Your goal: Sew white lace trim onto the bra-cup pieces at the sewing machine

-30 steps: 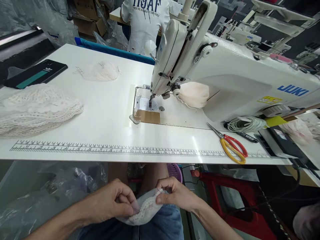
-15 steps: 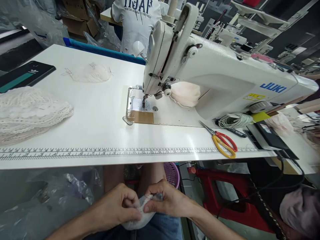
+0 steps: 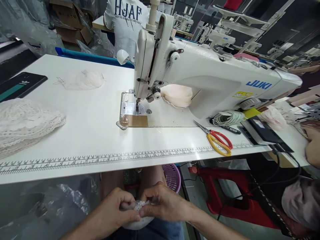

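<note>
Over my lap, below the table's front edge, a small piece of white lace-edged fabric (image 3: pixel 138 224) is pinched in both hands. My left hand (image 3: pixel 119 208) grips its left side with thumb and fingers closed. On the other side my right hand (image 3: pixel 160 205) pinches the lacy edge, its thumb close to the left thumb. The fingers hide much of the fabric. Above on the table stands a white sewing machine (image 3: pixel 212 73); no fabric lies under its needle. A peach fabric piece (image 3: pixel 178 96) rests behind the needle, under the machine's arm.
On the white table (image 3: pixel 87 133) lie a lace stack (image 3: pixel 27 123), a thin fabric piece (image 3: pixel 83 80), a dark phone-like slab (image 3: pixel 20 85), scissors (image 3: pixel 217 141) and a coiled cord (image 3: pixel 228 117). Below are a purple basket (image 3: pixel 172 176) and a red stool (image 3: pixel 212 190). A person sits beyond.
My hands have drawn slightly closer together on the fabric, and more of the lace edge shows between them. The view has shifted, so the table and machine appear lower and further left.
</note>
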A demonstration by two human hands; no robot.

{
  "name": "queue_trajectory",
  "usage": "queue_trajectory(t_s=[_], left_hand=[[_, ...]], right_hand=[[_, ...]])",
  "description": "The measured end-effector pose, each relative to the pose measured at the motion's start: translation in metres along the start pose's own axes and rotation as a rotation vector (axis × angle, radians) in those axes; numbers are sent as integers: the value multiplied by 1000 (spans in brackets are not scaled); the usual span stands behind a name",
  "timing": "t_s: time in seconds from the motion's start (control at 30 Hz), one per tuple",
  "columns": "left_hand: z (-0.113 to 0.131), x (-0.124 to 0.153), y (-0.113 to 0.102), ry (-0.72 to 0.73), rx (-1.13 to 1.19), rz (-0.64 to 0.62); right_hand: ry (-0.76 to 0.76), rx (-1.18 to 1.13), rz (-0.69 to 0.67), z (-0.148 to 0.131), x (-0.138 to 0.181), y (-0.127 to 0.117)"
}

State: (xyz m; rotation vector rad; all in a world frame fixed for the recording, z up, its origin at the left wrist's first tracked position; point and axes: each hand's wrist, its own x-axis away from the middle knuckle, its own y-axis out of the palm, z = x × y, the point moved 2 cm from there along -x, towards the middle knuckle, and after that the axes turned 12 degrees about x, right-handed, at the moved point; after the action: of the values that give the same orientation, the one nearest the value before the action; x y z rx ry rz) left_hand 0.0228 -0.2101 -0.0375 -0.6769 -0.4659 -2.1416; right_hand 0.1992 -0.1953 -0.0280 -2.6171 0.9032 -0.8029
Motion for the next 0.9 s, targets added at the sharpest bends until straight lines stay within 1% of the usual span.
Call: queue_trajectory(t_s=[0.07,0.13,0.3,0.47,0.53,0.63,0.77,0.9], left_hand=[[-1,-3,1,32,-3,27],[-3,-5,1,34,23,31],[-11,-7,3,40,137,-12],[-19,-16,11,18,330,-24],[-17,-20,13,1,378,-3],[-8,-22,16,-5,335,9],[3,-22,18,-27,262,-11],[4,-24,19,-56,315,-24]], right_hand=[[-23,0,32,1,2,-2],[-40,-24,53,3,3,-3],[-30,-25,55,7,5,-3],[-70,50,68,8,7,-6],[-64,69,85,8,10,-9],[-62,99,116,9,14,-13],[-117,156,154,13,20,-16],[-173,116,149,18,22,-17]])
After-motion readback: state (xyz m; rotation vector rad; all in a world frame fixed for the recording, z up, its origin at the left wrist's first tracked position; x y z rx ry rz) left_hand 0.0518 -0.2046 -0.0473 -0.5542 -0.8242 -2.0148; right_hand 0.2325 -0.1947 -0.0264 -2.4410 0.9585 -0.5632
